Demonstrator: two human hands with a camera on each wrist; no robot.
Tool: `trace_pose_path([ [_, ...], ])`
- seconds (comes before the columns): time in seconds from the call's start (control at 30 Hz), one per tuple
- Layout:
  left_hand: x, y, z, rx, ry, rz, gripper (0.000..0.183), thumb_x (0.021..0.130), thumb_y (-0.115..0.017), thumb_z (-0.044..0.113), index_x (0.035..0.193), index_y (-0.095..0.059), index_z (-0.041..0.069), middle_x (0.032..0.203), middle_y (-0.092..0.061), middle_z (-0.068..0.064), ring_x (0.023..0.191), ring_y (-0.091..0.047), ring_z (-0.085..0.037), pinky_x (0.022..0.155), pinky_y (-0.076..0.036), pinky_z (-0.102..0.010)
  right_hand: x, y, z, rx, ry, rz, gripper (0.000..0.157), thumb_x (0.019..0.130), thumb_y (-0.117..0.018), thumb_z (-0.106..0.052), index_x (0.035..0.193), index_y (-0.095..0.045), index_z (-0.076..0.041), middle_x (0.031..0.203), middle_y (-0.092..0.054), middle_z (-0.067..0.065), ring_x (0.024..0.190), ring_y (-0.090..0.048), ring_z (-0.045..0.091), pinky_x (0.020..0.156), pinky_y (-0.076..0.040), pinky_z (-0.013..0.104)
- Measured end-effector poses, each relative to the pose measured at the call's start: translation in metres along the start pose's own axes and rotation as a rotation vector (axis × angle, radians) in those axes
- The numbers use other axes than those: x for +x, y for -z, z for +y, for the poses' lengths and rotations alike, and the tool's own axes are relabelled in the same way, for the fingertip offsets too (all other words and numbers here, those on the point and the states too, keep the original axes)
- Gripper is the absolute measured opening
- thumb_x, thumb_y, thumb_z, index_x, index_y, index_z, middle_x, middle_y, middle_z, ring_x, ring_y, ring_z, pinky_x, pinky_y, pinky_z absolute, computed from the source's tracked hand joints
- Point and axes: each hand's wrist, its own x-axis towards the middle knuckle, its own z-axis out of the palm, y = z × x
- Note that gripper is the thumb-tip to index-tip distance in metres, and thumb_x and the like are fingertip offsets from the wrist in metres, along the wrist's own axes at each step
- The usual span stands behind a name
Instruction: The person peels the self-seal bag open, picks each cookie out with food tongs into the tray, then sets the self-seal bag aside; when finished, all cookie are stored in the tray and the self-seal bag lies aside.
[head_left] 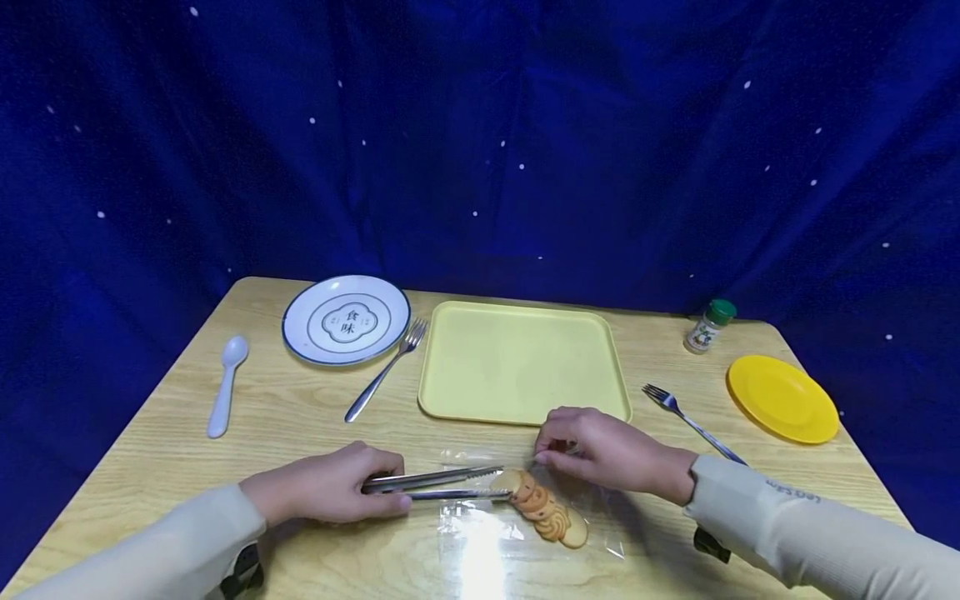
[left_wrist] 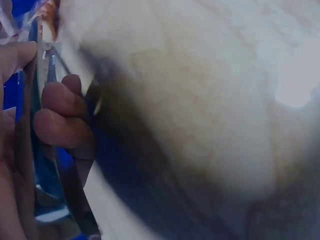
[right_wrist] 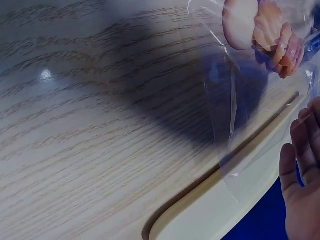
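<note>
L grip (head_left: 337, 486) is holding tongs (head_left: 435, 479), pointing 3 o'clock at cookies (head_left: 538, 503); my R grip (head_left: 600, 450) is pinching bag (head_left: 461, 518); squeezing lightly's prob. best.

Rear end of tongs (head_left: 457, 477) hidden inside left hand (head_left: 333, 486); right hand (head_left: 603, 452) covers bit of tray (head_left: 521, 362); tail of right fork (head_left: 697, 428) tucked behind right sleeve (head_left: 802, 517); glare washes out part of clear bag (head_left: 487, 521); print on jar (head_left: 705, 331) too small to read from here; left wrist view blurs tabletop (left_wrist: 200, 125); right wrist view cuts off right hand
</note>
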Motion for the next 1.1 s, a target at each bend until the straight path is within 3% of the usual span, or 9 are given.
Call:
trace_pose_path([
  [0.1, 0.001, 0.001, 0.000, -0.005, 0.014, -0.006, 0.025, 0.094, -0.059, 0.044, 0.081, -0.055, 0.023, 0.062, -0.042, 0.017, 0.054, -0.038, 0.007, 0.051, -0.034, -0.013, 0.001, 0.001, 0.000, -0.003, 0.001, -0.002, 0.008, 0.096, -0.061, -0.025, 0.096, -0.068, -0.023, 0.092, -0.060, -0.017, 0.081, -0.054, -0.004, 0.069, -0.050, 0.016],
  [0.33, 0.004, 0.002, 0.002, -0.041, -0.023, -0.034, 0.029, 0.096, -0.057, 0.040, 0.076, -0.057, 0.019, 0.063, -0.044, 0.016, 0.054, -0.041, 0.006, 0.053, -0.039, -0.014, 0.004, 0.001, 0.000, -0.010, -0.002, -0.008, 0.008, 0.096, -0.060, -0.027, 0.095, -0.068, -0.023, 0.091, -0.060, -0.017, 0.081, -0.054, -0.004, 0.069, -0.050, 0.016],
  [0.5, 0.000, 0.004, 0.005, 0.018, -0.022, -0.031, 0.029, 0.097, -0.055, 0.041, 0.075, -0.055, 0.021, 0.062, -0.040, 0.017, 0.054, -0.037, 0.007, 0.054, -0.037, -0.012, 0.004, 0.000, -0.001, 0.003, -0.009, -0.008, 0.009, 0.096, -0.060, -0.027, 0.095, -0.068, -0.022, 0.092, -0.061, -0.015, 0.081, -0.054, -0.004, 0.070, -0.051, 0.016],
  [0.8, -0.031, 0.019, 0.014, 0.189, -0.027, 0.117, 0.034, 0.098, -0.052, 0.043, 0.072, -0.045, 0.023, 0.058, -0.033, 0.020, 0.049, -0.030, 0.010, 0.045, -0.028, -0.013, 0.001, -0.003, 0.001, 0.007, -0.009, 0.001, 0.011, 0.097, -0.059, -0.028, 0.096, -0.068, -0.021, 0.092, -0.061, -0.015, 0.082, -0.055, -0.004, 0.072, -0.052, 0.016],
  [1.1, -0.067, 0.046, 0.002, 0.457, 0.006, 0.289, 0.029, 0.097, -0.058, 0.038, 0.073, -0.043, 0.029, 0.063, -0.034, 0.023, 0.056, -0.032, 0.009, 0.051, -0.032, -0.013, -0.001, 0.000, 0.002, -0.004, -0.002, 0.007, 0.011, 0.097, -0.059, -0.028, 0.095, -0.067, -0.021, 0.092, -0.060, -0.016, 0.082, -0.054, -0.004, 0.070, -0.052, 0.018],
])
